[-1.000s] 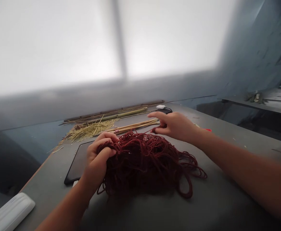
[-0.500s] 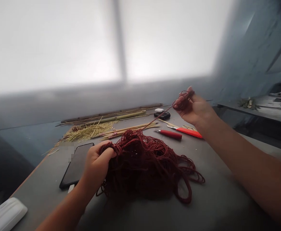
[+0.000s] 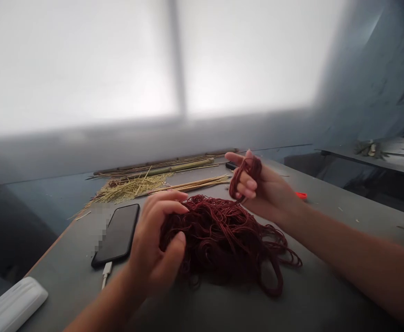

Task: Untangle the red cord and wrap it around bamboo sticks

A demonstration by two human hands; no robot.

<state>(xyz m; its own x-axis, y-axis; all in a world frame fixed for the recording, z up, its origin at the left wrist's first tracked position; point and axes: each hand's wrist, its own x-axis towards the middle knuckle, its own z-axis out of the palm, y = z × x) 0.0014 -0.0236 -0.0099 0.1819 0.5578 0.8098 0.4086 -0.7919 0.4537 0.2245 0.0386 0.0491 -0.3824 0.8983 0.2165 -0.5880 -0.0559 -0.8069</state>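
Observation:
A loose, tangled heap of dark red cord point(image 3: 222, 235) lies on the grey table, with loops spilling out on its right side. At the heap's left edge is my left hand point(image 3: 162, 235), its fingers and thumb apart and curved, holding no cord that I can see. Above the heap's right part, my right hand point(image 3: 252, 182) is raised with a small bundle of the same cord point(image 3: 253, 167) wound about its fingers. Its index finger points out to the left, and the other fingers curl round the bundle.
A phone point(image 3: 119, 233) with a white cable plug point(image 3: 107, 268) lies left of the heap. A white device point(image 3: 13, 304) sits at the lower left. Behind are straw shreds point(image 3: 133, 186), bamboo sticks point(image 3: 174, 168) and thin canes point(image 3: 195, 184). A red handle end point(image 3: 301, 196) shows past my right wrist.
My left hand has let go of the cord and opened. My right hand has come down and left, towards the heap, with its bundle. The taut strand between them no longer shows.

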